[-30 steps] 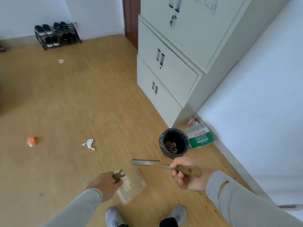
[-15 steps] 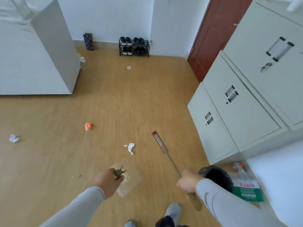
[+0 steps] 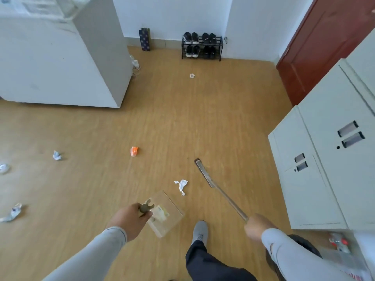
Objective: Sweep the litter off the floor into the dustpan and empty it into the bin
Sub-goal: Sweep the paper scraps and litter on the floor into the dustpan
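Grey sleeves (image 3: 97,252) — dark trousers (image 3: 209,262) — grey shoe (image 3: 199,232).

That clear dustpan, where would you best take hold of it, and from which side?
By the dark handle stub at its near end, from above and behind, just as the left hand holds the dustpan now. The flat clear tray widens away from the handle, so gripping there leaves the open lip free, facing the white paper scrap.

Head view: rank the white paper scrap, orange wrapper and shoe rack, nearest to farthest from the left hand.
From the left hand, which holds the clear dustpan:
1. White paper scrap, just ahead, slightly right of the dustpan.
2. Orange wrapper, mid-floor, straight ahead.
3. Shoe rack, against the far wall.
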The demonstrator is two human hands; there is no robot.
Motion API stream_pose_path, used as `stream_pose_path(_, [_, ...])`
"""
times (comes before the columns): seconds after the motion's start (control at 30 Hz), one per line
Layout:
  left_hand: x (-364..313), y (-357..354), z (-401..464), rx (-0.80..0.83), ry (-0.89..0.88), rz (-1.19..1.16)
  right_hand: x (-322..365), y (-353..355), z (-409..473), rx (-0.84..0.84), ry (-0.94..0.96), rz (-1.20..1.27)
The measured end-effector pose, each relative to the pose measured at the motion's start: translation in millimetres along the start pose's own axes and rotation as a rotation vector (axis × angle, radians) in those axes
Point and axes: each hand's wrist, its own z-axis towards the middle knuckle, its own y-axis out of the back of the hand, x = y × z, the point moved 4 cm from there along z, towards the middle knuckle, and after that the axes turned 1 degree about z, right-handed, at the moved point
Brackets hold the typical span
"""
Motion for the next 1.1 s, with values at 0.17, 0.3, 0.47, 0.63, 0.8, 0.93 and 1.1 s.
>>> stream_pose_path(0.17, [-18,8,30,-0.012,0.06,-0.016,49,34,39,0.07,0.041,-0.119])
stream_pose_path(0.3, [-21,9,58,0.003,0.088,-0.032,89,40,53,0.12,0.047,-0.21])
stream_pose_path(0.47, [-23,8,103,0.048,0.088,-0.038,124,31,65,0.192,0.023,-0.254])
stream_pose_path(0.63, [-14,-5,132,0.092,0.051,0.002,147,-3,80,0.271,0.023,-0.273])
stream_pose_path(0.8, [8,-8,140,0.107,0.041,0.009,151,-24,58,0.338,0.054,-0.291])
stream_pose_path(0.93, [20,-5,142,0.119,0.024,0.002,144,22,48,0.416,0.033,-0.172])
stream_pose_path(1.1, [24,11,148,0.109,-0.01,-0.003,148,58,14,0.381,0.043,-0.166])
